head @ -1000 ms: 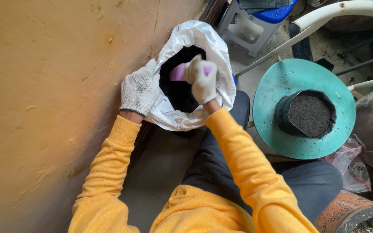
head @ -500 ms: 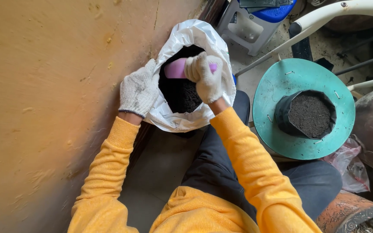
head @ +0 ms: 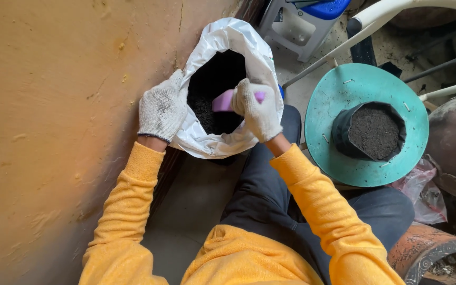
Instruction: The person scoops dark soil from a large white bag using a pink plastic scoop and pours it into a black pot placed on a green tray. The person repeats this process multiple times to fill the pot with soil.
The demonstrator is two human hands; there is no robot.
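The left hand, in a white knitted work glove, is gripping the rim of a white plastic sack of dark soil, holding its mouth open against the orange-yellow wall. The right hand, gloved the same way, is closing around a pink plastic scoop, which is sitting inside the sack's mouth just above the soil. Well to the right, a black grow bag filled with dark soil is standing upright on a round teal plastic disc. A rusty orange pot is sitting near the person's knee.
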